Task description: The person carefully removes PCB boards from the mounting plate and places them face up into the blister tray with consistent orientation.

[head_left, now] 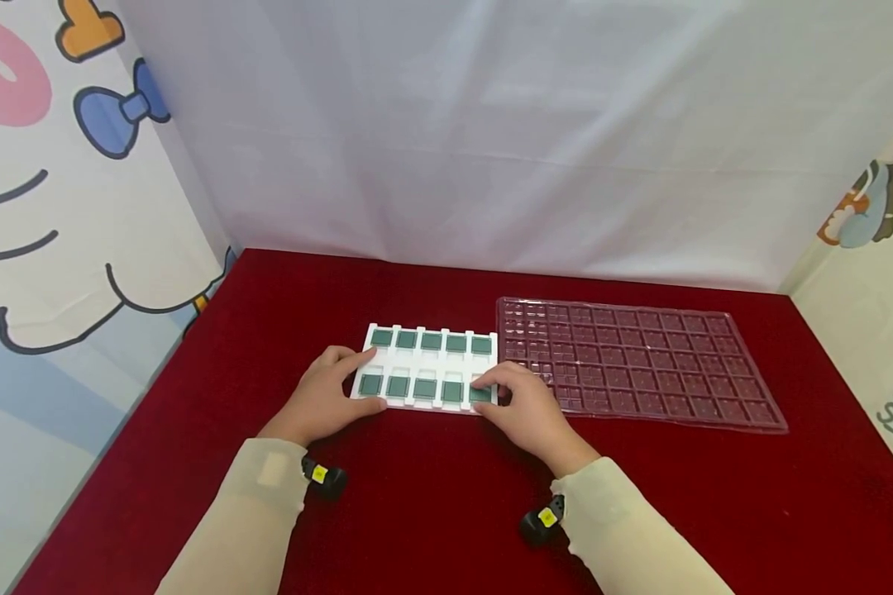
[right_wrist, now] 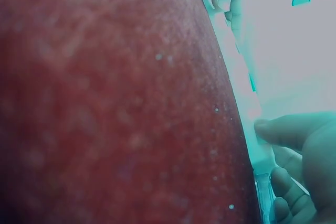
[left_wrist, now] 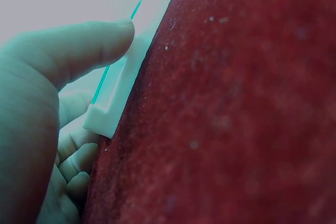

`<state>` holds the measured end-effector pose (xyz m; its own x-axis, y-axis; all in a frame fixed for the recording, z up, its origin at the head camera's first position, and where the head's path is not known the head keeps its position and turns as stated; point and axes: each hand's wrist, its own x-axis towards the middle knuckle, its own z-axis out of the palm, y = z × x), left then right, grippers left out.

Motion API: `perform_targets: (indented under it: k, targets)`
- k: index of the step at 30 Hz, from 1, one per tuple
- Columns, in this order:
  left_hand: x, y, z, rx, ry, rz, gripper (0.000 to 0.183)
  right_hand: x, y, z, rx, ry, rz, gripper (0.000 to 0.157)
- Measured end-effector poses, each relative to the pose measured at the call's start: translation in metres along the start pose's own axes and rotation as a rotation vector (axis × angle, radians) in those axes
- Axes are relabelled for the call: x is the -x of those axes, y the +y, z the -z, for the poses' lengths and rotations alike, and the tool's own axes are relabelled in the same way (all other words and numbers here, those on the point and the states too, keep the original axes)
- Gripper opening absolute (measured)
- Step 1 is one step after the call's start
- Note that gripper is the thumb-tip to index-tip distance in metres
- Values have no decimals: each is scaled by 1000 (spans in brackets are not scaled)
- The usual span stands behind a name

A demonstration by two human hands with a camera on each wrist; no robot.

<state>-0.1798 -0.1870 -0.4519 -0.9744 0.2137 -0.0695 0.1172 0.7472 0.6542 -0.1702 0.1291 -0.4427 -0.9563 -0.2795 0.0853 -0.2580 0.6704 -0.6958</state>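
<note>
A white rectangular tray (head_left: 435, 359) lies on the red tabletop, with two rows of flat dark-green square pieces (head_left: 426, 388) in its slots. My left hand (head_left: 323, 397) holds the tray's left end, index finger on the upper side and thumb at the front edge. In the left wrist view, the thumb (left_wrist: 100, 43) lies over the tray edge while the other fingers curl beside its end. At the front right corner, my right hand (head_left: 524, 409) has its thumb and index finger at a green square (head_left: 480, 394), pinching it and partly covering it. The right wrist view shows that thumb (right_wrist: 281, 129) against the tray.
Right of the white tray lies a larger clear plastic tray (head_left: 640, 359) with many square compartments, its near left part behind my right hand. A red cloth (head_left: 432, 504) covers the table. White curtain (head_left: 491, 149) hangs behind, with printed cartoon cloth (head_left: 67, 207) on the left.
</note>
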Motion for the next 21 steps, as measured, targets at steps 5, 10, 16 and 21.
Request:
perform_targets:
  k: [5, 10, 16, 21]
  targets:
    - [0, -1, -1, -2, 0, 3, 86, 1, -1, 1, -19, 5, 13, 23]
    - [0, 0, 0, 9, -4, 6, 87, 1, -1, 2, -25, 8, 21, 22]
    - [1, 1, 0, 22, -3, 15, 87, 1, -2, 6, -45, 8, 25, 22]
    - [1, 1, 1, 20, 0, 16, 87, 0, -1, 8, -39, 14, 24, 22]
